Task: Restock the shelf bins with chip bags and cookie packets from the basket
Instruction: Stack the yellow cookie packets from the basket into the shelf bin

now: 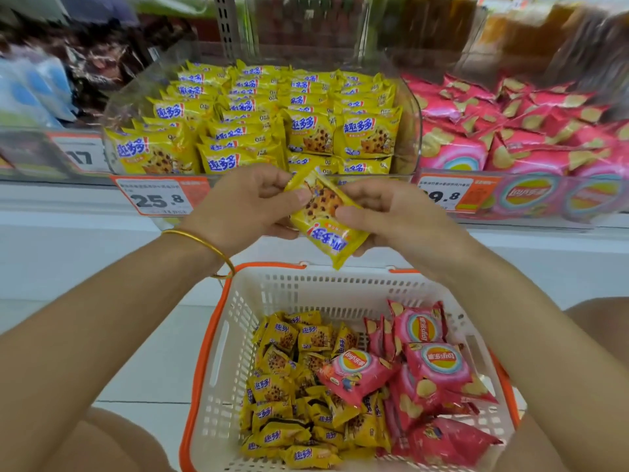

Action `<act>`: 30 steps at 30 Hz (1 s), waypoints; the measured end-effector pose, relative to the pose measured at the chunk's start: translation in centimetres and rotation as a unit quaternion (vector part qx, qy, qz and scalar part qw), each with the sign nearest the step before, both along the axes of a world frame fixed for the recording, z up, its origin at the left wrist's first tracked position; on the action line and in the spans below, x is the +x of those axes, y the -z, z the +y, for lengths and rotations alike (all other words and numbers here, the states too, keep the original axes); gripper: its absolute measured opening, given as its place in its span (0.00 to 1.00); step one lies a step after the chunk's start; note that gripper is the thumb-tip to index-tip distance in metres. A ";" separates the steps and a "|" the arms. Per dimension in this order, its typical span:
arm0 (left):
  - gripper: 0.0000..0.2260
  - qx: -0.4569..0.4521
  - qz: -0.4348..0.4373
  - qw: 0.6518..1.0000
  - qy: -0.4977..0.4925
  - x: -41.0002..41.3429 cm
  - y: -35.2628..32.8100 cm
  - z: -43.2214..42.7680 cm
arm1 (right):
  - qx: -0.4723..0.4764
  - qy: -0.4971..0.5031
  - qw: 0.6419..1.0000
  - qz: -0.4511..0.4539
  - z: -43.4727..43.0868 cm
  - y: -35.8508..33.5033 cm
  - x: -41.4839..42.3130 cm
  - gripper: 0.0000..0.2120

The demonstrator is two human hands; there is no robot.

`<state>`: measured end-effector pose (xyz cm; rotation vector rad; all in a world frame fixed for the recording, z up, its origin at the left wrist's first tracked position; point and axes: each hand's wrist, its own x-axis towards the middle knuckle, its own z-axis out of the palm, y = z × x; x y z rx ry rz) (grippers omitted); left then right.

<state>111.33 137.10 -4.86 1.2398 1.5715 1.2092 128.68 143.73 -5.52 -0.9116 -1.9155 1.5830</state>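
A yellow cookie packet (pixel 326 218) is held upside down between both hands, just in front of the shelf edge. My left hand (pixel 245 206) pinches its upper left corner; my right hand (pixel 384 216) pinches its right side. Behind them a clear bin (pixel 413 124) holds rows of yellow cookie packets (pixel 258 120). To its right lies a bin of pink chip bags (pixel 520 131). Below my hands stands the white basket (pixel 238 335) with an orange rim, holding several yellow cookie packets (pixel 299 386) on the left and pink chip bags (pixel 429 376) on the right.
Price tags (pixel 160 197) hang on the shelf's front edge. Blurred packs fill the bin at the far left (pixel 34 93) and the shelf above. My knees flank the basket on a white floor.
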 end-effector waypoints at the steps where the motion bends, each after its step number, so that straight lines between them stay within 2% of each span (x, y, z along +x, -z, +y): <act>1: 0.02 0.015 -0.021 1.000 -0.010 0.1 -0.4 0.0 | -0.005 0.014 1.000 0.021 0.2 -0.6 -0.3 0.08; 4: 0.11 0.018 -0.107 0.993 -0.039 0.4 -1.2 0.1 | -0.071 0.058 0.990 0.105 0.4 -1.5 -1.4 0.11; 5: 0.13 0.015 -0.101 0.994 -0.048 0.4 -1.3 0.2 | -0.089 0.065 0.988 0.113 0.4 -1.5 -1.7 0.14; 7: 0.12 0.015 -0.025 0.998 -0.056 0.3 -1.2 0.3 | -0.064 0.074 0.994 0.048 0.4 -1.3 -1.8 0.22; 9: 0.10 0.042 0.069 0.996 -0.046 0.0 -1.3 0.5 | 0.025 0.087 0.995 -0.034 0.4 -1.3 -1.5 0.32; 11: 0.11 0.090 0.144 0.985 -0.028 -0.2 -1.6 0.8 | 0.137 0.092 0.984 -0.069 0.4 -1.8 -1.5 0.37; 14: 0.10 0.157 0.208 0.965 -0.024 -0.4 -2.5 1.0 | 0.321 0.121 0.931 -0.126 0.6 -2.8 -1.6 0.32; 15: 0.09 0.173 0.229 0.957 -0.033 -0.5 -2.8 1.2 | 0.356 0.137 0.916 -0.125 0.9 -3.3 -1.6 0.30; 18: 0.11 0.214 0.293 0.930 -0.053 -0.8 -3.3 1.6 | 0.364 0.096 0.923 -0.086 2.1 -4.8 -2.2 0.30; 20: 0.12 0.233 0.315 0.917 -0.068 -0.7 -3.3 2.0 | 0.380 0.048 0.917 -0.110 2.9 -5.2 -2.9 0.27; 22: 0.14 0.245 0.370 0.891 -0.099 -1.0 -2.9 2.5 | 0.411 0.064 0.898 -0.147 3.9 -5.1 -3.4 0.21; 24: 0.16 0.226 0.461 0.850 -0.115 -1.8 -2.2 3.1 | 0.431 0.139 0.875 -0.169 5.0 -4.9 -3.6 0.20; 26: 0.19 0.170 0.521 0.829 -0.113 -2.4 -1.7 3.2 | 0.438 0.184 0.853 -0.217 5.8 -4.6 -4.1 0.19; 28: 0.22 0.116 0.555 0.817 -0.105 -2.5 -1.2 3.0 | 0.440 0.171 0.840 -0.268 6.4 -4.0 -5.0 0.20; 30: 0.24 0.080 0.567 0.814 -0.097 -2.6 -0.5 2.8 | 0.435 0.139 0.845 -0.279 6.9 -3.5 -6.1 0.20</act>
